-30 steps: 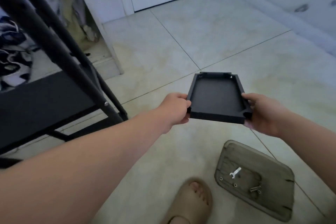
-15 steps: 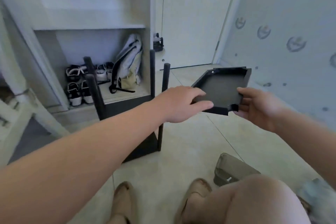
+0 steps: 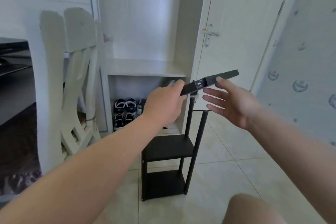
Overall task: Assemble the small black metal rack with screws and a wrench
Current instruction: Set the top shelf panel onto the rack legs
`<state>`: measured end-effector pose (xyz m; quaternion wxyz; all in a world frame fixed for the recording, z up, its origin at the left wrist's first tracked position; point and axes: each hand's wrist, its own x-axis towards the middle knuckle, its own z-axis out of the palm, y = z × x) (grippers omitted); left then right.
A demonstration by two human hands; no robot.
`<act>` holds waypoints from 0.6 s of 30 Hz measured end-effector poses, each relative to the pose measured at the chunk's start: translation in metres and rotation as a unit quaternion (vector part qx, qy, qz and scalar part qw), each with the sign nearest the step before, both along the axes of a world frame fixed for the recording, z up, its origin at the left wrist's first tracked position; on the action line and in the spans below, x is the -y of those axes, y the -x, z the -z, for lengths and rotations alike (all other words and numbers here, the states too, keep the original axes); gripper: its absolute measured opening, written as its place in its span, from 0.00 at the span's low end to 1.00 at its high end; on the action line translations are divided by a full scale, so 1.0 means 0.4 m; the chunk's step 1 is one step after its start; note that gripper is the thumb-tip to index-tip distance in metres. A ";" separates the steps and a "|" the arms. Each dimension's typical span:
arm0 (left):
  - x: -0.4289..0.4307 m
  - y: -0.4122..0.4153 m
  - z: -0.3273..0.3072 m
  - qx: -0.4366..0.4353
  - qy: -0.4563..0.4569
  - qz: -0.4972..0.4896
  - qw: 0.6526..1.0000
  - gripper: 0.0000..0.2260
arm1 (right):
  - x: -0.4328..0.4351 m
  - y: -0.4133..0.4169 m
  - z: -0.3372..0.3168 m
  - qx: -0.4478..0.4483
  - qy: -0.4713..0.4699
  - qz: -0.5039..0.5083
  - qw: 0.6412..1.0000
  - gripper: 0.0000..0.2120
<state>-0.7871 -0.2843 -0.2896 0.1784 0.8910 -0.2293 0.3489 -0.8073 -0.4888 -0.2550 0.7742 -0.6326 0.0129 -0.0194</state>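
A black metal shelf tray (image 3: pixel 211 81) is held edge-on in the air, tilted up to the right. My left hand (image 3: pixel 164 104) grips its left end. My right hand (image 3: pixel 231 102) is spread with straight fingers under its right part, thumb touching the tray's edge. Below them stands the partly built black rack (image 3: pixel 168 167) on the floor, with two shelves fitted and bare posts (image 3: pixel 201 132) sticking up. The screws and wrench are out of view.
A white chair (image 3: pixel 72 82) stands at the left beside a white cabinet with shoes (image 3: pixel 125 111) in its open cubby. A white door (image 3: pixel 236 29) is behind. My knee (image 3: pixel 252 209) shows at the bottom right. Tiled floor (image 3: pixel 227 169) lies to the rack's right.
The view has swung up from the floor to the rack. Both hands lifted the tray until it is seen edge-on above the posts. My right hand went from gripping the tray to spread fingers.
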 end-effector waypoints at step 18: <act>-0.125 -0.232 0.181 -0.299 0.633 0.092 0.708 0.09 | -0.103 -0.280 0.322 -0.072 -0.272 0.030 0.959 0.20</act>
